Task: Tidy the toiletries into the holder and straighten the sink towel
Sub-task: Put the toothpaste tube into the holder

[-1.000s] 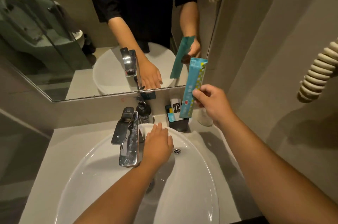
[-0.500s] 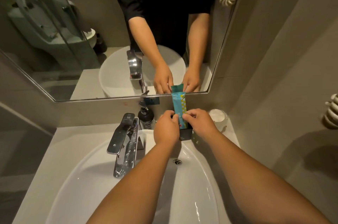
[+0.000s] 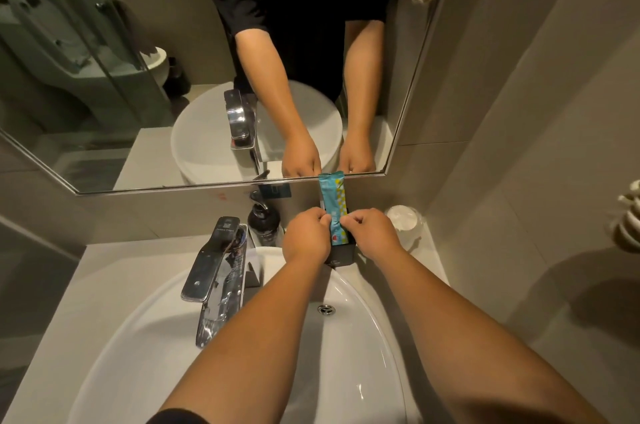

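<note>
Teal toiletry packet (image 3: 333,212) stood upright in the black holder (image 3: 341,253) behind the sink (image 3: 363,354); left hand (image 3: 304,240) and right hand (image 3: 372,233) pinched its sides, seating it. Release and towel straightening would likely follow.

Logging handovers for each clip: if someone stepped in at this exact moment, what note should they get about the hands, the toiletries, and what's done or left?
Left hand and right hand: both pinching the teal packet, one on each side.
Teal packet: upright, lower end inside the black holder behind the sink, upper part sticking out.
Done: packet almost seated.
Left: let go once it stands, then straighten the towel, which is not visible here. The holder's other contents are hidden by the hands.
</note>
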Demonstrator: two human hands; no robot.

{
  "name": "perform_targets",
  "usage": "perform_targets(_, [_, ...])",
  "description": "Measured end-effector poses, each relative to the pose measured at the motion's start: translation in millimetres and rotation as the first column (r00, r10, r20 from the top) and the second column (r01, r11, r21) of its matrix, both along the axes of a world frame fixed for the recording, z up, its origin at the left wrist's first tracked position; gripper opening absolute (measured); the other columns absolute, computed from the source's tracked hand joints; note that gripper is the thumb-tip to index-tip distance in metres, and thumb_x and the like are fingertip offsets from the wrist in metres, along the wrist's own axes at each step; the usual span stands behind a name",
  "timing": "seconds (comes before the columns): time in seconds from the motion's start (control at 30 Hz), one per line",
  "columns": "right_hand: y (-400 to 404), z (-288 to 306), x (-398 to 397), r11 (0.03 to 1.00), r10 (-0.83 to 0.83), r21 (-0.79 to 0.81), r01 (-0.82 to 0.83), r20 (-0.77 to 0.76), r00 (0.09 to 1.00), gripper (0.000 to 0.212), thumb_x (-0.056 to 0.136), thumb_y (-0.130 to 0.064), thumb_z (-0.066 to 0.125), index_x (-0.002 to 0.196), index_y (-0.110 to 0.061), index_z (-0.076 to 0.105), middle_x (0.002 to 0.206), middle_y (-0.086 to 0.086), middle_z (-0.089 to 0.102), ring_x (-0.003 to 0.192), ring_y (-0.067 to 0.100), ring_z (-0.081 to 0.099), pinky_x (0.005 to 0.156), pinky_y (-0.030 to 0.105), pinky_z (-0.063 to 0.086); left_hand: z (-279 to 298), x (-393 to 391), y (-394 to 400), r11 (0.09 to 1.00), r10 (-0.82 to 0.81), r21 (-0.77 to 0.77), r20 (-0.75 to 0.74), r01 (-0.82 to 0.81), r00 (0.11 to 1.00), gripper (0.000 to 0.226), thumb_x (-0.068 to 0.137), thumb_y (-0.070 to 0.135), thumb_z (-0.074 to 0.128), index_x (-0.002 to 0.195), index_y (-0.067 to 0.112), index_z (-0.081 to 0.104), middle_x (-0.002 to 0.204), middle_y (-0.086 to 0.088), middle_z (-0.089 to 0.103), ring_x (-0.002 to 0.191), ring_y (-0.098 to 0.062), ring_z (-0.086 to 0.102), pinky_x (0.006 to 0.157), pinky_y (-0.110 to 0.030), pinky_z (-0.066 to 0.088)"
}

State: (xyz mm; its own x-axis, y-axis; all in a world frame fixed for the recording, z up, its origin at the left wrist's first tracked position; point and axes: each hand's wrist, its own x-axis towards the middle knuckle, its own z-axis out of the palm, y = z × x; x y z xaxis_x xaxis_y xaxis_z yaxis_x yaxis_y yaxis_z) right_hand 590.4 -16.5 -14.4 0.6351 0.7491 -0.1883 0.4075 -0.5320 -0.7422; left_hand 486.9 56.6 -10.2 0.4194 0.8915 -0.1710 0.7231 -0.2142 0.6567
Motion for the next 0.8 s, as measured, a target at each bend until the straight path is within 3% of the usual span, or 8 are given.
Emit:
perform_targets(0.23, [-7.1,4.7,-4.9,0.998,-0.055,0.013,0.055,-0.04,0.998,0.015,0.088,-0.029,0.062,0.079,-0.018,0.068,0.08,-0.001,0.065,0.069,0.013,0.055,0.054,0.023,0.037,6.5,-5.8,-4.3,0.998,-0.04,0.048,-0.027,0.041,0.999,0.026,0.098,0.032,0.044,0.104,0.018,0.066,0.1,-0.007,0.068,0.088,-0.026,0.061,0.072,-0.037,0.051])
perform_targets(0.37, [-13.7,14.8,-6.2,0.994,-0.103,0.036,0.105,-0.052,0.993,0.024,0.087,-0.031,0.065,0.104,-0.015,0.066,0.092,0.001,0.063,0.085,0.018,0.058,0.072,0.028,0.042,13.5,-8.9,-7.9,0.996,-0.052,0.074,-0.047,0.056,0.998,0.028,0.098,0.036,0.044,0.11,0.018,0.061,0.104,-0.008,0.067,0.092,-0.029,0.061,0.069,-0.034,0.045])
perform_targets(0.47, [-23.1,27.8,-8.7,0.993,-0.102,0.053,0.102,-0.007,0.995,0.024,0.087,-0.032,0.063,0.105,-0.016,0.065,0.104,0.005,0.065,0.091,0.019,0.059,0.078,0.031,0.046,20.3,-17.9,-14.0,0.98,-0.103,0.159,-0.131,0.124,0.986,0.033,0.098,0.041,0.041,0.111,0.016,0.058,0.106,-0.009,0.064,0.093,-0.03,0.06,0.072,-0.038,0.049])
perform_targets(0.6, [-54.5,51.8,-25.8,0.997,0.078,-0.022,-0.075,0.342,0.936,0.031,0.09,-0.034,0.057,0.117,-0.018,0.063,0.119,0.004,0.062,0.112,0.025,0.053,0.094,0.038,0.044,31.5,-44.0,-34.9,0.824,-0.217,0.409,-0.412,0.392,0.885,0.034,0.096,0.039,0.04,0.115,0.015,0.054,0.112,-0.009,0.059,0.102,-0.03,0.054,0.08,-0.041,0.044])
perform_targets(0.67, [-76.2,62.6,-43.9,0.974,0.223,-0.132,-0.182,0.457,0.861,0.035,0.091,-0.035,0.054,0.121,-0.018,0.06,0.124,0.004,0.06,0.12,0.026,0.048,0.101,0.04,0.037,36.1,-64.9,-52.5,0.758,-0.282,0.42,-0.479,0.499,0.831,0.034,0.096,0.04,0.04,0.117,0.016,0.053,0.114,-0.008,0.058,0.103,-0.029,0.053,0.082,-0.041,0.043])
perform_targets(0.8, [-114.1,60.2,-85.4,0.89,0.446,-0.327,-0.317,0.483,0.754,0.043,0.091,-0.04,0.049,0.128,-0.019,0.056,0.132,0.004,0.056,0.126,0.025,0.045,0.108,0.037,0.029,27.2,-120.8,-84.0,0.705,-0.399,0.321,-0.557,0.632,0.729,0.036,0.096,0.04,0.037,0.115,0.015,0.055,0.115,-0.009,0.06,0.103,-0.028,0.053,0.085,-0.043,0.045])
